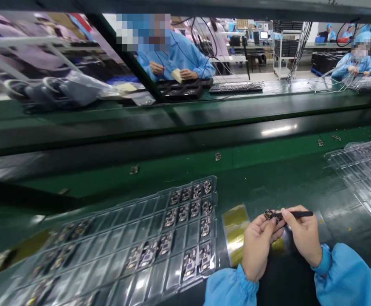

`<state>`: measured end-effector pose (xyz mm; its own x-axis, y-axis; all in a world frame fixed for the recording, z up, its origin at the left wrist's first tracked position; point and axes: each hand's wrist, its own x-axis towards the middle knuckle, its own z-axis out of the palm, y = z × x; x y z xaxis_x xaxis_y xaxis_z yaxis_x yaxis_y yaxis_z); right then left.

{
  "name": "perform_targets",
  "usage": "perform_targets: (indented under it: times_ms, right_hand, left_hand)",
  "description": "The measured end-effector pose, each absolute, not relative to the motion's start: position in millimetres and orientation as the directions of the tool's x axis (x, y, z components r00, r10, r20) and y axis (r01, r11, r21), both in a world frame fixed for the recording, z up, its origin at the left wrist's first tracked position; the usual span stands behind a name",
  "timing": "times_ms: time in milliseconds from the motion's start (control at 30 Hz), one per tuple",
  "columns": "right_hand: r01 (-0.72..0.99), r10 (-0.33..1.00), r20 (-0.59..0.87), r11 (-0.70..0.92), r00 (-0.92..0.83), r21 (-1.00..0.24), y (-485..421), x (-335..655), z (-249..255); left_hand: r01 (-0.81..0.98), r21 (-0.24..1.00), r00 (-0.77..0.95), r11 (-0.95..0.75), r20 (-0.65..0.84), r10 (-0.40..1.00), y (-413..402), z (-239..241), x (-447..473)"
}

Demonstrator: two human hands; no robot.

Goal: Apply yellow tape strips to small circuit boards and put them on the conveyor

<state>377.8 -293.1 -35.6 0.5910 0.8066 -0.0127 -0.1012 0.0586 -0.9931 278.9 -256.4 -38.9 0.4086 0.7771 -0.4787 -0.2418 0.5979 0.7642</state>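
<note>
Handwork with tweezers (296, 214) on a circuit board (269, 213) looks like the step in hand. At the lower right of the frame the left hand (257, 248) pinches the small board between thumb and fingertips, above the counter (268, 178). The right hand (304, 238) is closed on the tweezers, whose tips touch the board. A yellow tape sheet (234, 225) lies just beside the hands, and a clear tray (109, 250) of boards lies further left. Any further move calls for a steady pinch and fine tip control.

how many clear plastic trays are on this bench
2: one tray beside the left hand, partly filled with small boards; a second tray at the right edge, cut off by the frame, maybe stacked.
</note>
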Motion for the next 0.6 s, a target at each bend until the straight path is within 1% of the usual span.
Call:
perform_targets:
  times_ms: [267,600]
  right_hand:
    - [-0.086,0.811,0.008,0.071,0.585,-0.994,-295.1,376.5,-38.2]
    - [-0.049,0.826,0.029,0.068,0.563,-0.997,-298.5,374.3,-40.9]
  left_hand:
    - [-0.342,0.708,0.380,0.618,-0.497,0.780,-256.6,-40.7,277.6]
    - [-0.379,0.705,0.390,0.599,-0.466,0.794,-257.6,-39.5,278.4]
